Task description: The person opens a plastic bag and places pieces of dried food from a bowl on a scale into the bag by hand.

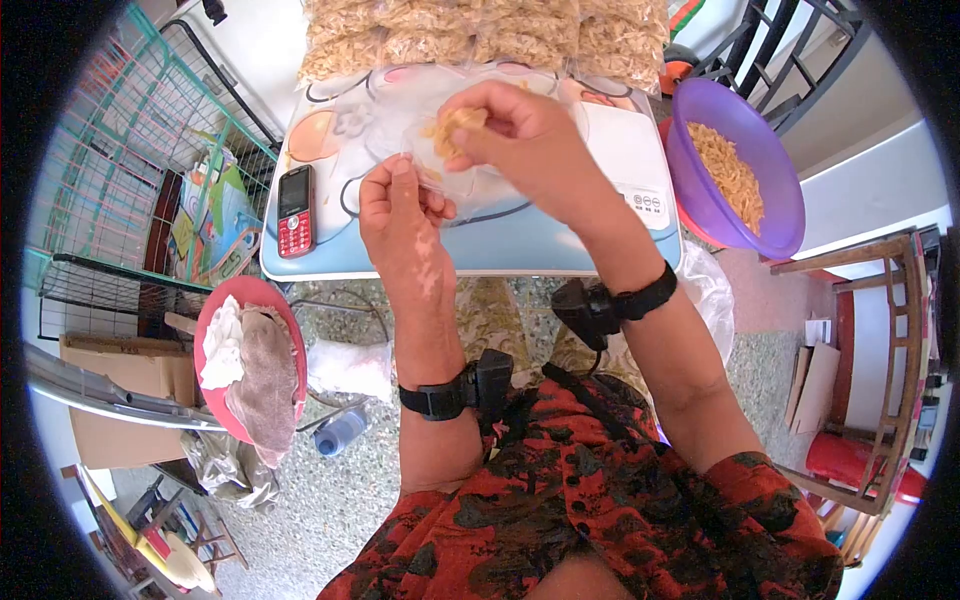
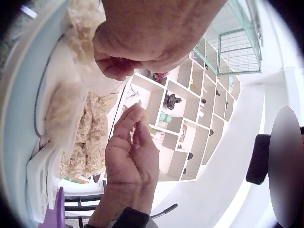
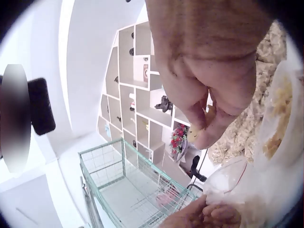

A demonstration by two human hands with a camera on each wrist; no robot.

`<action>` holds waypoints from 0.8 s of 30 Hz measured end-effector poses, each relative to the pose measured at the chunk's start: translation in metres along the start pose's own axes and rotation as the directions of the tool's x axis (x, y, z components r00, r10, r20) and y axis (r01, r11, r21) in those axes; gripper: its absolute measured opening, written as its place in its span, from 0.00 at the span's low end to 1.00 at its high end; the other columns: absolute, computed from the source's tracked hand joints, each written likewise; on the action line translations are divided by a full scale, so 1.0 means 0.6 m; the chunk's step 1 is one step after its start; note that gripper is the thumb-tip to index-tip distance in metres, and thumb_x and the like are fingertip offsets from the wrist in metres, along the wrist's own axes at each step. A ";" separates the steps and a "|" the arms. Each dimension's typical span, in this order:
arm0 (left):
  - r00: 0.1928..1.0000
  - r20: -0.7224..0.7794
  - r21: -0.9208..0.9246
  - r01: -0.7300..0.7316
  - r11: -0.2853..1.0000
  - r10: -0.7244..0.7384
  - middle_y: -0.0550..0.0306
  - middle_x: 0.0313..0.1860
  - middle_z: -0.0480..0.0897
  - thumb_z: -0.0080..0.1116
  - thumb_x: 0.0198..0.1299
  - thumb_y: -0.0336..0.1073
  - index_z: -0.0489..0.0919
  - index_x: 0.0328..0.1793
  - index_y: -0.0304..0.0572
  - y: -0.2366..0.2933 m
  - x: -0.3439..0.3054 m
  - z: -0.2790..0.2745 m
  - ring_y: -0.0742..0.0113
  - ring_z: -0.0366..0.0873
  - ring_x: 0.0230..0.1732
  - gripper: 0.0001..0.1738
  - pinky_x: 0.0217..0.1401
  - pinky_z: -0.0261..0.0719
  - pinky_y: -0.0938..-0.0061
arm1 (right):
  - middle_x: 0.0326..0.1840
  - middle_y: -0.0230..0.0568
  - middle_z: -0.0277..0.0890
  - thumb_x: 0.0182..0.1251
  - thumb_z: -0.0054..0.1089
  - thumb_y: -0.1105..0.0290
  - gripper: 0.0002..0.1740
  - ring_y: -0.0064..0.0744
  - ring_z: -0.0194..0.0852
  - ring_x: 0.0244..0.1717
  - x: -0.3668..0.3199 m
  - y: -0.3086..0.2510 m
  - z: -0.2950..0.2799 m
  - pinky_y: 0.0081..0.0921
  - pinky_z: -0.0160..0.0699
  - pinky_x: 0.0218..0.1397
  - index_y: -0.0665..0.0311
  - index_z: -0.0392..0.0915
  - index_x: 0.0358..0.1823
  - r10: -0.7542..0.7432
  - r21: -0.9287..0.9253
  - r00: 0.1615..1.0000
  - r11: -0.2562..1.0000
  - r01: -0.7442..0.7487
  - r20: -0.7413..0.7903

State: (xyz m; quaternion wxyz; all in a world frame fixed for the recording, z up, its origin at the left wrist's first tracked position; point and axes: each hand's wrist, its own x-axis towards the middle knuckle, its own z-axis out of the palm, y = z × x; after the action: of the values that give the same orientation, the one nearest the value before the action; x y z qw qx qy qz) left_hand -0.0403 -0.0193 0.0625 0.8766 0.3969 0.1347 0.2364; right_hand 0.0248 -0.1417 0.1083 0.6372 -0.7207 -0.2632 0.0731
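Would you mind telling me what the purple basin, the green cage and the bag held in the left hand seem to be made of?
Purple basin: probably plastic, smooth, judging by its thin, evenly coloured wall.
Green cage: likely metal wire, perhaps coated, as thin, straight bars form a grid.
Bag: apparently thin plastic film; it looks see-through.

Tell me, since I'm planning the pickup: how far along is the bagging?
Looks done: the filled bags on the table. In hand: the left hand holds a clear bag, the right hand pinches yellowish pieces near it. Apparently left: the loose pieces in the purple basin.
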 end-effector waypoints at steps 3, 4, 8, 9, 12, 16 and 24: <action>1.000 -0.009 0.006 0.000 1.000 0.000 0.63 0.27 0.73 0.54 0.70 0.36 0.73 0.47 0.36 0.004 -0.002 0.001 0.76 0.69 0.25 0.09 0.27 0.71 0.79 | 0.37 0.40 0.81 0.63 0.58 0.74 0.12 0.27 0.82 0.35 0.004 0.015 0.020 0.23 0.82 0.40 0.68 0.76 0.48 -0.039 -0.291 0.999 0.956 0.039 0.007; 1.000 -0.007 0.009 -0.003 1.000 0.003 0.63 0.27 0.73 0.54 0.70 0.36 0.73 0.47 0.36 0.004 -0.001 -0.001 0.76 0.69 0.25 0.09 0.27 0.71 0.79 | 0.36 0.42 0.82 0.62 0.57 0.74 0.13 0.29 0.83 0.34 0.006 0.017 0.023 0.24 0.82 0.39 0.68 0.76 0.48 -0.063 -0.387 0.998 0.920 0.061 0.007; 1.000 -0.018 0.029 -0.004 1.000 0.005 0.63 0.27 0.73 0.54 0.70 0.36 0.74 0.47 0.37 0.001 0.002 -0.007 0.77 0.69 0.24 0.09 0.26 0.70 0.80 | 0.37 0.49 0.81 0.61 0.56 0.73 0.12 0.39 0.84 0.36 0.012 0.009 0.027 0.30 0.81 0.38 0.69 0.75 0.46 -0.083 -0.596 0.995 0.797 0.102 0.059; 0.999 -0.033 0.049 -0.002 0.999 0.004 0.63 0.27 0.73 0.54 0.70 0.36 0.74 0.47 0.37 0.001 0.003 -0.007 0.77 0.69 0.24 0.09 0.25 0.69 0.80 | 0.38 0.50 0.81 0.61 0.56 0.73 0.12 0.41 0.84 0.36 0.012 0.007 0.028 0.32 0.81 0.39 0.69 0.75 0.46 -0.099 -0.616 0.993 0.778 0.122 0.071; 0.997 -0.072 0.087 -0.002 0.996 0.008 0.64 0.27 0.73 0.55 0.70 0.36 0.74 0.47 0.37 0.007 0.007 -0.009 0.78 0.68 0.24 0.09 0.24 0.66 0.81 | 0.38 0.51 0.81 0.61 0.57 0.71 0.13 0.43 0.85 0.37 0.010 0.006 0.028 0.34 0.80 0.40 0.68 0.75 0.46 -0.177 -0.586 0.981 0.787 0.192 0.085; 0.997 -0.072 0.108 -0.014 0.994 0.022 0.66 0.26 0.73 0.56 0.69 0.39 0.75 0.46 0.40 0.005 0.011 -0.015 0.79 0.68 0.23 0.10 0.22 0.64 0.82 | 0.37 0.52 0.81 0.61 0.58 0.70 0.13 0.43 0.84 0.37 -0.002 -0.014 0.033 0.33 0.80 0.40 0.68 0.76 0.45 -0.136 -0.517 0.988 0.842 0.155 0.075; 0.998 -0.032 0.227 -0.053 0.973 0.062 0.67 0.24 0.74 0.57 0.69 0.39 0.77 0.45 0.41 0.009 0.003 -0.001 0.80 0.67 0.22 0.09 0.21 0.62 0.83 | 0.31 0.55 0.80 0.59 0.54 0.67 0.11 0.56 0.81 0.35 0.027 0.013 0.041 0.48 0.78 0.40 0.68 0.80 0.31 -0.129 -0.790 0.972 0.567 0.233 0.195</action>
State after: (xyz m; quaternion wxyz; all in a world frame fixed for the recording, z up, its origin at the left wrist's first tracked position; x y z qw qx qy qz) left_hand -0.0407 -0.0145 0.0662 0.8159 0.4930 0.1660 0.2526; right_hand 0.0298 -0.1129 0.1003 0.2283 -0.8945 -0.3762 -0.0788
